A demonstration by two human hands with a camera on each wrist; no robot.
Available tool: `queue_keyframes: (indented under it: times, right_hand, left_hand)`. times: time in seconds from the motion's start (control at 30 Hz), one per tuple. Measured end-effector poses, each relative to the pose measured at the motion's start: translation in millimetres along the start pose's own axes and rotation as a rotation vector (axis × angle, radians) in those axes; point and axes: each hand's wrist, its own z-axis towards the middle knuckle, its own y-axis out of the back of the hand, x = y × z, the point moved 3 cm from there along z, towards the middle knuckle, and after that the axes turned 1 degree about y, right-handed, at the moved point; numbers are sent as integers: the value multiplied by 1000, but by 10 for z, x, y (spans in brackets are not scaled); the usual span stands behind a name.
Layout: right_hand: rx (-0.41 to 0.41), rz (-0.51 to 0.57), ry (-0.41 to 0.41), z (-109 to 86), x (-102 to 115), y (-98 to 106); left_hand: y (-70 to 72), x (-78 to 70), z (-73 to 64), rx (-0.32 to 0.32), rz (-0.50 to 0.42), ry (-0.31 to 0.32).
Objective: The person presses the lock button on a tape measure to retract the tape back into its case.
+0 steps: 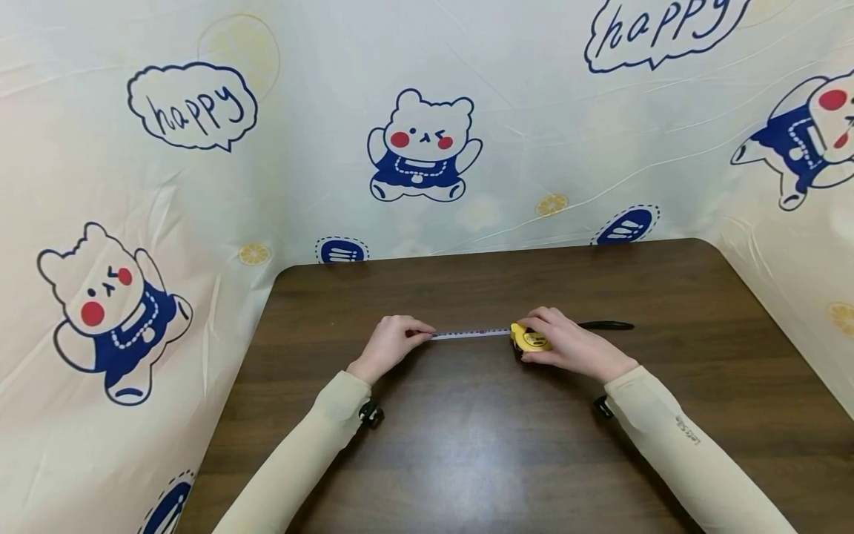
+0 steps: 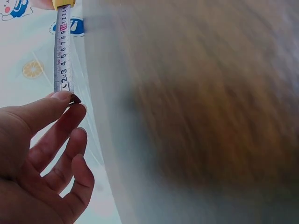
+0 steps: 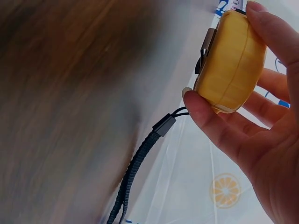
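A yellow tape measure (image 1: 527, 340) is in my right hand (image 1: 575, 344), its case gripped between thumb and fingers. From it a white blade (image 1: 472, 334) runs out straight to the left. Thumb and forefinger of my left hand (image 1: 392, 345) pinch the blade's free end. In the left wrist view the dark end hook (image 2: 74, 98) pokes out from under the thumb, and black numbers run along the blade (image 2: 62, 53). The right wrist view has the rounded case (image 3: 236, 58) close up, with a black wrist strap (image 3: 133, 170) hanging from it.
Both hands are over a dark brown wooden table (image 1: 467, 445) with rounded far corners. A pale curtain (image 1: 300, 133) printed with bears and the word "happy" hangs behind it and at both sides. A small black device (image 1: 371, 414) is worn on the left wrist.
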Motion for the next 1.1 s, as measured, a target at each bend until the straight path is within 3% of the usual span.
queue_keyframes:
  times: [1.1]
  right_hand:
    - [-8, 4, 19, 110, 129, -63]
  left_hand:
    - [-129, -165, 72, 28, -57, -18]
